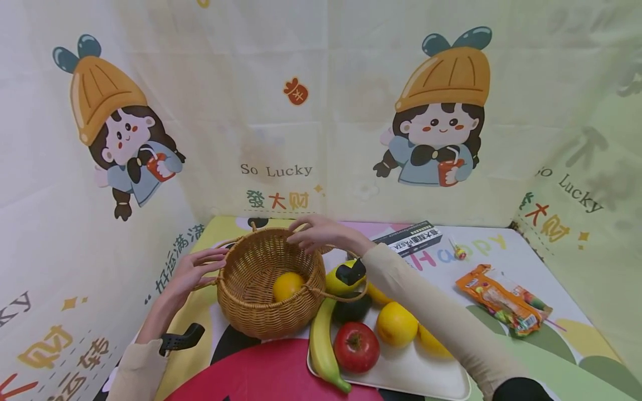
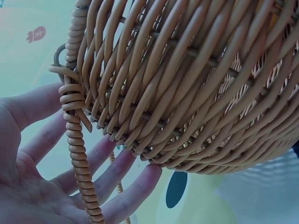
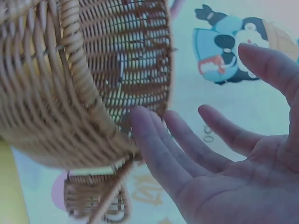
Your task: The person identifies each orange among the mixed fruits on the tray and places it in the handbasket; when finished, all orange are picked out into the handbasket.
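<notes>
A round brown wicker basket [image 1: 271, 320] stands upright with an orange-yellow round fruit [image 1: 288, 286] inside. At its left side, my left hand [image 1: 193, 273] has its fingers spread and extended. In the left wrist view, the fingertips [image 2: 150, 175] reach the woven wall beneath a wrapped handle [image 2: 79, 154]. My right hand [image 1: 323, 234] hovers over the basket's far right rim, its fingers loosely bent and apart. Nothing lies in that palm in the right wrist view, where the fingertips [image 3: 142, 119] appear close to the rim; contact is unclear.
Right of the basket, a white tray [image 1: 401, 379] bears a banana [image 1: 323, 351], a red round fruit [image 1: 357, 346], a lemon [image 1: 396, 324] and a dark green fruit [image 1: 353, 309]. Farther back lie a pasta box [image 1: 413, 238], a lollipop [image 1: 459, 253] and an orange snack packet [image 1: 501, 301]. Printed cloth walls surround the table.
</notes>
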Tool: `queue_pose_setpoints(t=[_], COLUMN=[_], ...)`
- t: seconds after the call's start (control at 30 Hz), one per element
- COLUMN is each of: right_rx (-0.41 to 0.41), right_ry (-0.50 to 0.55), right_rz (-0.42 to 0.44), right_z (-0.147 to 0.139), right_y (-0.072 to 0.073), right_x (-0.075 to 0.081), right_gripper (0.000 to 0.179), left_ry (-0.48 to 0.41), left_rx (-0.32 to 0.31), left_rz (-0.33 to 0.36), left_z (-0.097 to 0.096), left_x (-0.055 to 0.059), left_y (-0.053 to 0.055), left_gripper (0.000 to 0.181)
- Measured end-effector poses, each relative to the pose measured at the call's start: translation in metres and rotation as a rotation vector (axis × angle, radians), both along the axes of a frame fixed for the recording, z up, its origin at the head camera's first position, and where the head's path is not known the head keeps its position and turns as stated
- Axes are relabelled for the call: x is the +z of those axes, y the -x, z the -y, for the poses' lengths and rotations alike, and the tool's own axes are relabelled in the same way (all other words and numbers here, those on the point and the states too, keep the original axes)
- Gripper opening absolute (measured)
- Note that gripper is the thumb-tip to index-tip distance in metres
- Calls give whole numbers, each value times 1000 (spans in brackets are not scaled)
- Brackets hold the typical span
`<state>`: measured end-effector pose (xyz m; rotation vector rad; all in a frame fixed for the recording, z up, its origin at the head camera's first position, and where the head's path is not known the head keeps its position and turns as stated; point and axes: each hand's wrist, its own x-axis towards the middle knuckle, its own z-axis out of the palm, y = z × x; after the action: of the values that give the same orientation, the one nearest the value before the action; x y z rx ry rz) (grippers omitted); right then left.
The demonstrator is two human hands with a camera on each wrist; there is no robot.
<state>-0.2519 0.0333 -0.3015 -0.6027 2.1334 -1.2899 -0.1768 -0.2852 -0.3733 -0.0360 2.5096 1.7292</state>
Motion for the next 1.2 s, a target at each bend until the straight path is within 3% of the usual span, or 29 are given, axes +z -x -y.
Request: queue_pose_setpoints(t=[0.37,0.7,0.83,1.07,1.2], right_rx=[39,-32,-64,-103,-113], right_ry=[56,32,-32,-267,-352], right_rz=[-70,-136,-213,-407,-447], right_z=[-65,-124,-139,-156,-163], right_y=[0,-8,-16,-23,-23], right_x=[3,-5,-15,-41,-55], right_gripper=[44,47,47,47,48], left_ry=[22,26,26,27,32], left_rx=[-2,-1,-17,-25,-25], left_rz=[1,-10,-10,-8,-10], left_z=[1,2,2,1,1], left_x=[-2,-2,-1,-1,-2], left_y=[1,0,0,0,1], left_gripper=[59,59,59,58,58])
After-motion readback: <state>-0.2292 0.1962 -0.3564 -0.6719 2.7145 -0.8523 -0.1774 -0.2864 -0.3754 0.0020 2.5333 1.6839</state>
